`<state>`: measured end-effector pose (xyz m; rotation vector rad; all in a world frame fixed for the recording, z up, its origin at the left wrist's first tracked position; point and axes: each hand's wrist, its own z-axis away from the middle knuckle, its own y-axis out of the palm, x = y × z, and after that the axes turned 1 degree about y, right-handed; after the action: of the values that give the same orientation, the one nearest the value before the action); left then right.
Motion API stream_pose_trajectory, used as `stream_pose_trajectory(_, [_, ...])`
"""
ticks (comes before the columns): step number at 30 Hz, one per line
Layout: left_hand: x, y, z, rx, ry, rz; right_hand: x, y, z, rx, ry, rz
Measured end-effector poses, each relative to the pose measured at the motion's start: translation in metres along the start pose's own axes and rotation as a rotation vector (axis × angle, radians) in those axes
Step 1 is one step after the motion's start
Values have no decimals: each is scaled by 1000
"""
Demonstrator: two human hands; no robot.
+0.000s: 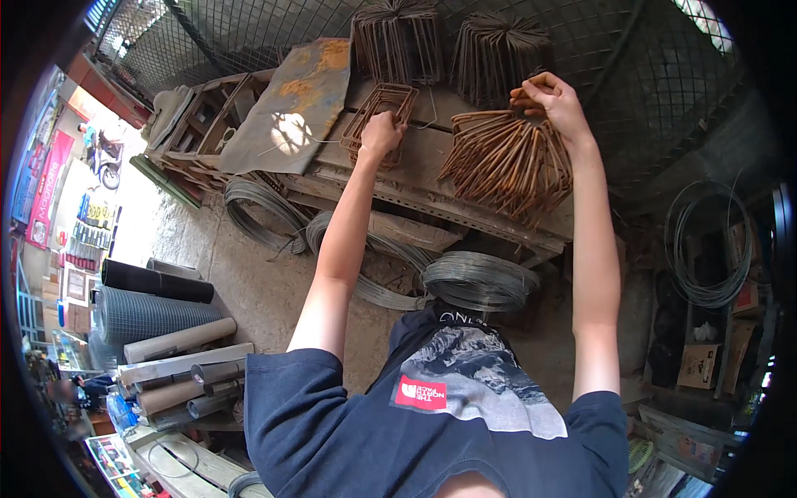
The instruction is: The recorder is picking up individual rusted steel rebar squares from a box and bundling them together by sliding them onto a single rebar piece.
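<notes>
In the head view we see our left hand point(382, 133) closed over the near edge of a small stack of rusty bent-rod frames point(380, 112) lying flat on the table point(415, 178). Our right hand point(554, 98) pinches the top of 1 frame in a leaning bundle of rusty frames point(508, 162) spread just beneath it. Beyond both hands stand 2 upright frame bundles point(398, 41), and below the table edge lie wire coils point(477, 280).
</notes>
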<state>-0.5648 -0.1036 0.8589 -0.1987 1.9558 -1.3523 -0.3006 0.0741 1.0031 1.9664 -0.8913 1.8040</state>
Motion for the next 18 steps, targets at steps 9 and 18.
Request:
stream_pose_trajectory(9, [-10,-19,-7,-125,-112,192,-2,-3,3,-13,-15,45])
stream_pose_trajectory(18, [-30,-80,-12,-434,-94,317,-2,0,3,-18,-7,58])
